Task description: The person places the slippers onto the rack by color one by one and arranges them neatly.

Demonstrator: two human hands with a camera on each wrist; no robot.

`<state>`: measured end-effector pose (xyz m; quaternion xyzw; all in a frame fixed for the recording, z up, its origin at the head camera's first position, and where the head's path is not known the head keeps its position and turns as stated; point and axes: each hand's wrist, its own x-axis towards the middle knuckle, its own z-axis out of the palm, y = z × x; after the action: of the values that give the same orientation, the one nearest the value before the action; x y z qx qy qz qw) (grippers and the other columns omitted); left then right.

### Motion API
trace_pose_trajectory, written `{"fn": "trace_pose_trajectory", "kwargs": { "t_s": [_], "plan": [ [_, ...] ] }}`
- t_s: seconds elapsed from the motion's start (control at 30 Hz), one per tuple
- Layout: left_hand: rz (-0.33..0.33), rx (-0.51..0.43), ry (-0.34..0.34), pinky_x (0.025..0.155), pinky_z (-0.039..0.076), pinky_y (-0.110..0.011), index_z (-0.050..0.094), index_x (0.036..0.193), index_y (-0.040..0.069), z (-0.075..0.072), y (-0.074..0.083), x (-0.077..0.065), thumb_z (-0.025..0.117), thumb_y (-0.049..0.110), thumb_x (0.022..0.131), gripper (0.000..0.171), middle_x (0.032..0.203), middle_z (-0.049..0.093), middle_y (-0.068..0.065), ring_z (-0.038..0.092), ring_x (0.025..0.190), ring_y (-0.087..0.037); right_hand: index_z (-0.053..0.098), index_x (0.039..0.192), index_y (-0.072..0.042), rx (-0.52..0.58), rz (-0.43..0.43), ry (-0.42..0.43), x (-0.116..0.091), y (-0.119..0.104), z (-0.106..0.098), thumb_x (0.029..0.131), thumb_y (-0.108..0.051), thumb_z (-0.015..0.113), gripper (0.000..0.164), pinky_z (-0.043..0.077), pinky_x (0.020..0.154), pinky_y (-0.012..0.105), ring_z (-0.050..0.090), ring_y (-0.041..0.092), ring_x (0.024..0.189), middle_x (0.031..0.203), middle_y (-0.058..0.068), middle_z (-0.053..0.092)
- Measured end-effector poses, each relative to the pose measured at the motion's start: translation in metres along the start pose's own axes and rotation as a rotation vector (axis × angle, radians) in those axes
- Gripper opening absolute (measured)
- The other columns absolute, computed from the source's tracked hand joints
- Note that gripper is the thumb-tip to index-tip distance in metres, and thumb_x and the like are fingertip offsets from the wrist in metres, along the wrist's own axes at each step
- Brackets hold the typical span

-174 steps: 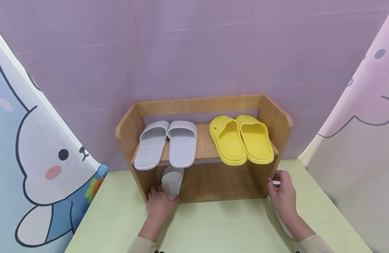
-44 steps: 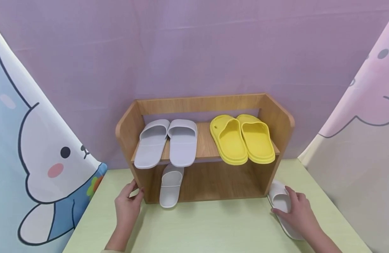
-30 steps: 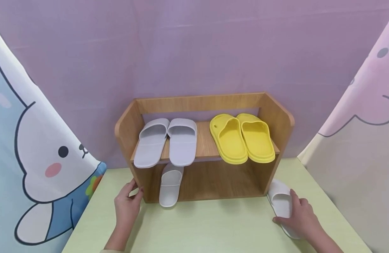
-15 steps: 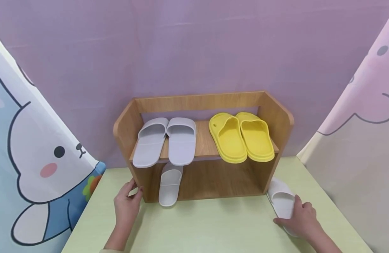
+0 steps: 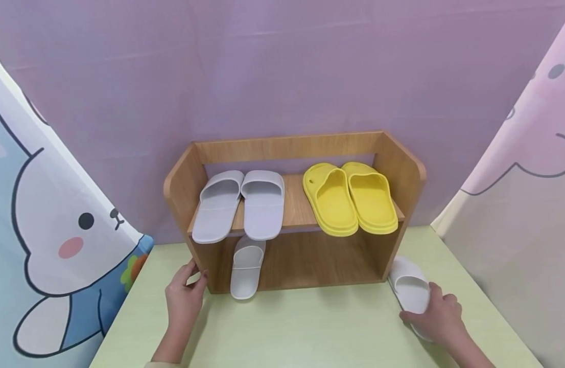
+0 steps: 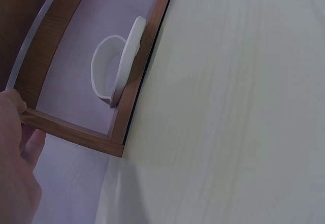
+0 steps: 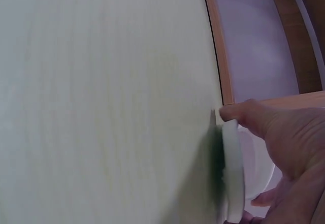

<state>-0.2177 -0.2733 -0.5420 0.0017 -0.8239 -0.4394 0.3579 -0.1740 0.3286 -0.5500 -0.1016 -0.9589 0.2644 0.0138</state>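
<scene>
In the head view a wooden shoe rack [image 5: 289,148] stands on the table. My left hand [image 5: 183,296] pinches the front edge of its left side panel, thumb and fingers on either side. Outside the right panel, my right hand [image 5: 436,317] grips the heel part of a white slipper [image 5: 411,294], its toe pointing toward the back wall. Part of that slipper is hidden by the hand; in the right wrist view the sole edge [image 7: 233,173] stands out beside the thumb. Another white slipper [image 5: 247,276] lies at the left of the lower shelf, its heel jutting over the front edge.
On the upper shelf a pair of pale grey slippers [image 5: 238,214] sits at the left, and a pair of yellow clogs [image 5: 351,204] at the right. A purple cloth [image 5: 287,66] hangs behind, with printed cloths at both sides. The pale green table [image 5: 301,327] extends in front.
My left hand has gone from the lower-shelf slipper to the left panel, and that slipper's heel now juts further forward. My right hand has left the right panel and gripped the slipper beside it.
</scene>
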Motion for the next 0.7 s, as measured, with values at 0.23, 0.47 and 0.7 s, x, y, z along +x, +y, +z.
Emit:
{"fn": "trace_pose_trajectory", "kwargs": {
  "t_s": [0.23, 0.47, 0.7],
  "plan": [
    [0.01, -0.009, 0.01, 0.076, 0.057, -0.006, 0.079, 0.132, 0.005, 0.0003, 0.0018, -0.0001, 0.082, -0.012, 0.091, 0.045, 0.115, 0.08, -0.012, 0.062, 0.105, 0.016, 0.026, 0.155, 0.022, 0.081, 0.0, 0.105, 0.0039, -0.0019, 0.0026, 0.079, -0.039, 0.097, 0.12, 0.048, 0.085, 0.069, 0.041, 0.064, 0.116, 0.125, 0.051, 0.04],
    [0.038, -0.027, 0.024, 0.076, 0.058, -0.007, 0.08, 0.132, 0.005, 0.0017, 0.0002, -0.0007, 0.081, -0.016, 0.09, 0.047, 0.113, 0.08, -0.013, 0.067, 0.105, 0.007, 0.031, 0.154, 0.02, 0.144, -0.052, 0.258, 0.0046, -0.0042, 0.0067, 0.075, -0.03, 0.099, 0.115, 0.045, 0.08, 0.066, 0.041, 0.062, 0.115, 0.124, 0.049, 0.042],
    [0.018, -0.008, 0.014, 0.077, 0.057, -0.007, 0.079, 0.133, 0.005, 0.0006, 0.0008, -0.0005, 0.082, -0.014, 0.09, 0.047, 0.114, 0.08, -0.011, 0.064, 0.105, 0.011, 0.029, 0.158, 0.018, 0.184, -0.082, 0.353, 0.0059, -0.009, 0.0048, 0.073, -0.024, 0.099, 0.118, 0.048, 0.08, 0.068, 0.039, 0.058, 0.119, 0.131, 0.048, 0.037]
  ]
}}
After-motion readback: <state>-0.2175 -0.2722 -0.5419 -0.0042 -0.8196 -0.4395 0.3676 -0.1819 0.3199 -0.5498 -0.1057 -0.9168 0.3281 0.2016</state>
